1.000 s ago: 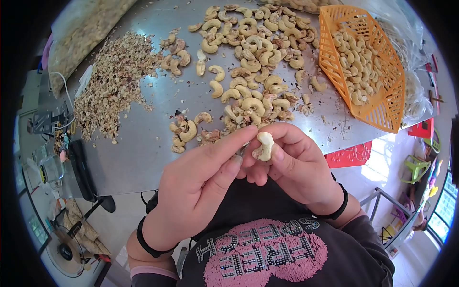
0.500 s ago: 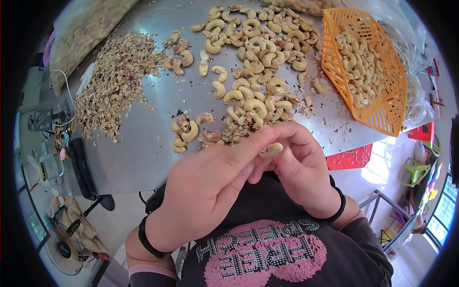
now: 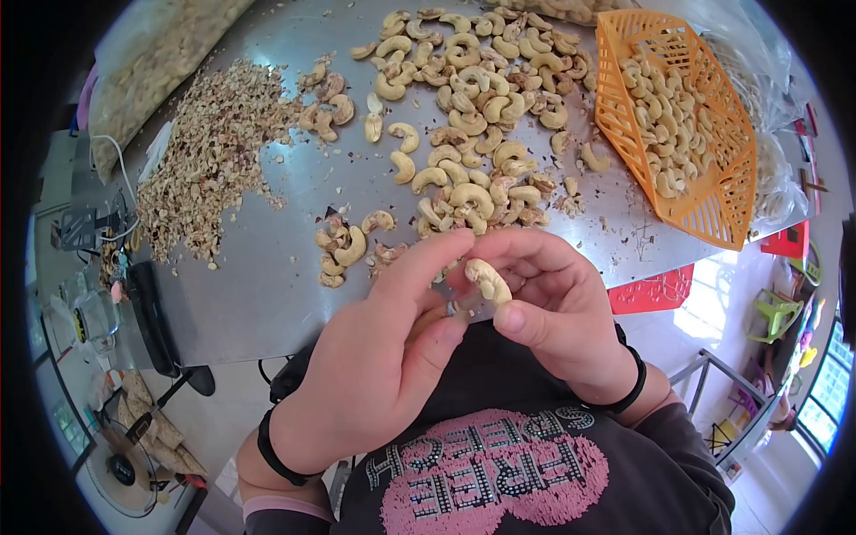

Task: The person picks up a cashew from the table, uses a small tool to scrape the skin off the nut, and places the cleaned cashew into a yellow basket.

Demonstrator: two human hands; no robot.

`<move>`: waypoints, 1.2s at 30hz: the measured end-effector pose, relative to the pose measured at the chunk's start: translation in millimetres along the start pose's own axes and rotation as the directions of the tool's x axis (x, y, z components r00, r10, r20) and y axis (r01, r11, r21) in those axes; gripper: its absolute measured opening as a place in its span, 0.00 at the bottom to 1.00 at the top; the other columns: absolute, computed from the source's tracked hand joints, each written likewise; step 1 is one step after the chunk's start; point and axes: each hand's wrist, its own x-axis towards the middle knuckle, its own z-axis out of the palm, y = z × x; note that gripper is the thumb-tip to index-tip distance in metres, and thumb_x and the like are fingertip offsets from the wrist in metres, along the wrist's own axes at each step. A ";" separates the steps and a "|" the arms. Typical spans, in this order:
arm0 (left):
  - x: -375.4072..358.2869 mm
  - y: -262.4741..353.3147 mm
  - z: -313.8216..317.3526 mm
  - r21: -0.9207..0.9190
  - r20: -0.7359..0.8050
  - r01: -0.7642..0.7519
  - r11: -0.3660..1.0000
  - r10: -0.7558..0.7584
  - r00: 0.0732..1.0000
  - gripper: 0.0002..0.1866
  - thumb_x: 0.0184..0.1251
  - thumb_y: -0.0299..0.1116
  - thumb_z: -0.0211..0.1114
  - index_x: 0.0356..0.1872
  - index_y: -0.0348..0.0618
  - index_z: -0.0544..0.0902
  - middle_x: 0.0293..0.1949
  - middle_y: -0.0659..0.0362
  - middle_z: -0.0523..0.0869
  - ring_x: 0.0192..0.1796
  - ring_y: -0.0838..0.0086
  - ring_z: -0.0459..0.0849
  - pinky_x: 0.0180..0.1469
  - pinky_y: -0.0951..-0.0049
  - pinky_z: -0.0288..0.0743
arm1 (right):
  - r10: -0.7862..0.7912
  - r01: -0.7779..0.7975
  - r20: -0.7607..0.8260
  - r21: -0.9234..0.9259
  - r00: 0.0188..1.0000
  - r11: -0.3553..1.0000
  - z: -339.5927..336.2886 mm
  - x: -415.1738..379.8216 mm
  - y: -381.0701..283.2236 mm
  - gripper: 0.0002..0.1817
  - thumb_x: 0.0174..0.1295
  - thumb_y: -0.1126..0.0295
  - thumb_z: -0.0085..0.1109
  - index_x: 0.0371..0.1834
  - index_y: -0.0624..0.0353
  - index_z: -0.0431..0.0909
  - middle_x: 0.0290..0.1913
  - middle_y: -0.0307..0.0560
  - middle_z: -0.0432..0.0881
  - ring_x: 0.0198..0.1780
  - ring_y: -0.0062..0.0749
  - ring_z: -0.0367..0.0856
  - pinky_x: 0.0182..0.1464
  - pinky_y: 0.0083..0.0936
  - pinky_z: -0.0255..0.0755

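The right hand [image 3: 557, 308] is pinching a cream-coloured, curved cashew kernel [image 3: 487, 280], left of and nearer the body than an orange, slatted plastic basket [image 3: 623, 127]. Its long axis is slanting from the right thumb toward the left hand [image 3: 361, 343], which is curling just beside it; whether that is gripping anything, I cannot tell.

A single cashew kernel [image 3: 489, 280] was pinched in the right hand [image 3: 562, 308], its lower end against that hand's thumb, its upper end slanting up and away from the thumb tip. Plump, curved and pale cream, it showed faint brownish marks along its visible face.
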 end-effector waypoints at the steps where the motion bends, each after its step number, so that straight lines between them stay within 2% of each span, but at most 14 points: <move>1: -0.1 -1.2 0.2 -0.002 0.024 -0.028 1.000 0.028 0.999 0.23 0.59 0.24 0.51 0.56 0.37 0.59 0.47 0.48 0.74 0.44 0.60 0.79 0.42 0.70 0.74 | -0.008 0.008 -0.003 -0.002 1.000 1.000 0.3 -0.2 0.2 0.20 0.52 0.80 0.56 0.49 0.66 0.65 0.42 0.45 0.74 0.43 0.27 0.74 0.46 0.21 0.70; 5: -0.1 -4.8 0.8 -0.018 0.032 -0.045 0.999 0.045 0.998 0.23 0.58 0.23 0.51 0.56 0.37 0.60 0.47 0.47 0.73 0.45 0.61 0.78 0.44 0.71 0.74 | -0.025 0.025 0.005 -0.004 1.000 1.000 -1.9 -0.6 3.1 0.21 0.50 0.81 0.58 0.48 0.66 0.65 0.42 0.45 0.74 0.45 0.27 0.73 0.47 0.21 0.69; 7: 1.0 -8.0 1.2 -0.016 0.039 -0.125 0.992 0.125 0.991 0.23 0.58 0.23 0.52 0.55 0.37 0.60 0.47 0.48 0.73 0.46 0.61 0.78 0.46 0.71 0.73 | -0.077 0.079 0.030 -0.056 0.997 0.995 -3.7 -0.4 5.0 0.21 0.48 0.82 0.59 0.47 0.66 0.65 0.42 0.45 0.74 0.46 0.27 0.72 0.47 0.22 0.69; 11: -0.1 -9.0 1.2 -0.076 0.044 -0.104 0.992 0.107 0.993 0.22 0.58 0.22 0.52 0.55 0.36 0.60 0.47 0.49 0.73 0.46 0.62 0.77 0.47 0.72 0.72 | -0.098 0.099 0.020 -0.059 0.995 0.993 -3.1 -2.0 5.1 0.21 0.47 0.82 0.60 0.46 0.65 0.65 0.42 0.45 0.74 0.46 0.27 0.72 0.48 0.23 0.69; 13: -1.0 -5.4 0.3 -0.172 0.079 -0.056 0.984 0.070 0.994 0.23 0.58 0.23 0.52 0.56 0.38 0.60 0.48 0.49 0.73 0.47 0.63 0.77 0.47 0.72 0.72 | -0.080 0.081 0.021 -0.023 0.997 0.996 -2.4 -2.6 4.2 0.22 0.47 0.82 0.60 0.46 0.65 0.65 0.42 0.45 0.74 0.46 0.27 0.72 0.49 0.23 0.68; 17: 0.4 -10.0 0.7 -0.130 0.037 -0.104 0.986 0.110 0.993 0.23 0.56 0.22 0.53 0.55 0.40 0.62 0.45 0.49 0.75 0.46 0.61 0.78 0.45 0.72 0.73 | -0.088 0.088 0.007 -0.070 0.996 0.994 -1.4 -3.5 5.2 0.22 0.46 0.82 0.61 0.46 0.65 0.65 0.42 0.45 0.74 0.46 0.27 0.73 0.49 0.23 0.68; 19: 2.0 -10.8 0.6 0.060 -0.026 -0.208 0.976 0.210 0.977 0.22 0.54 0.21 0.56 0.53 0.42 0.68 0.38 0.52 0.79 0.39 0.62 0.80 0.37 0.73 0.74 | -0.133 0.131 -0.013 -0.088 0.991 0.988 -0.6 -3.3 7.3 0.23 0.45 0.81 0.62 0.46 0.65 0.65 0.42 0.46 0.74 0.46 0.27 0.73 0.49 0.22 0.68; 20: 3.2 -10.1 0.0 0.059 -0.026 -0.208 0.976 0.210 0.977 0.22 0.54 0.21 0.56 0.53 0.42 0.68 0.38 0.52 0.79 0.39 0.62 0.80 0.37 0.73 0.74 | -0.132 0.131 -0.014 -0.088 0.991 0.988 -0.1 -3.2 7.8 0.23 0.45 0.81 0.62 0.46 0.65 0.65 0.42 0.46 0.74 0.46 0.27 0.73 0.49 0.22 0.68; 22: 5.5 -7.8 -1.2 0.396 -0.047 -0.325 0.858 0.373 0.927 0.21 0.50 0.22 0.59 0.49 0.42 0.74 0.30 0.56 0.80 0.30 0.66 0.80 0.29 0.74 0.72 | -0.202 0.192 -0.033 -0.190 0.979 0.963 0.9 -2.7 8.7 0.23 0.45 0.80 0.63 0.46 0.65 0.66 0.42 0.46 0.75 0.46 0.27 0.73 0.49 0.22 0.67; 26: 6.1 -12.6 1.7 0.457 -0.092 -0.316 0.831 0.398 0.913 0.20 0.46 0.22 0.60 0.46 0.42 0.77 0.28 0.58 0.81 0.25 0.71 0.79 0.24 0.76 0.70 | -0.252 0.240 -0.030 -0.217 0.967 0.946 1.9 -2.5 11.5 0.23 0.45 0.80 0.63 0.46 0.66 0.67 0.43 0.46 0.75 0.46 0.26 0.73 0.49 0.22 0.67; 28: 7.8 -17.8 1.7 0.527 -0.113 -0.383 0.759 0.509 0.853 0.21 0.42 0.21 0.61 0.45 0.42 0.78 0.27 0.57 0.80 0.23 0.72 0.78 0.23 0.78 0.69 | -0.265 0.243 -0.045 -0.270 0.963 0.932 2.2 -2.9 12.2 0.23 0.45 0.79 0.63 0.46 0.66 0.66 0.43 0.47 0.75 0.46 0.27 0.73 0.49 0.22 0.67; 29: 6.5 -14.9 0.6 0.527 -0.113 -0.383 0.759 0.509 0.853 0.21 0.42 0.21 0.61 0.45 0.42 0.78 0.27 0.57 0.80 0.23 0.72 0.78 0.23 0.78 0.69 | -0.265 0.243 -0.046 -0.270 0.963 0.932 2.4 -2.9 12.0 0.23 0.45 0.79 0.63 0.46 0.66 0.66 0.43 0.47 0.75 0.46 0.27 0.73 0.49 0.22 0.67; 31: 2.8 -6.6 -1.9 0.535 -0.074 -0.292 0.793 0.388 0.919 0.21 0.45 0.16 0.59 0.45 0.41 0.77 0.32 0.53 0.80 0.28 0.68 0.78 0.30 0.76 0.71 | -0.255 0.236 -0.040 -0.263 0.966 0.935 3.1 -3.0 11.2 0.23 0.46 0.79 0.63 0.46 0.66 0.66 0.43 0.47 0.75 0.46 0.27 0.73 0.49 0.22 0.67; 36: 6.4 -13.0 1.2 0.544 -0.104 -0.321 0.776 0.442 0.891 0.21 0.44 0.18 0.59 0.45 0.41 0.77 0.29 0.55 0.80 0.26 0.70 0.78 0.27 0.78 0.70 | -0.236 0.221 -0.030 -0.254 0.971 0.942 1.9 -2.8 8.3 0.22 0.46 0.79 0.62 0.46 0.67 0.66 0.43 0.47 0.74 0.46 0.27 0.73 0.50 0.23 0.67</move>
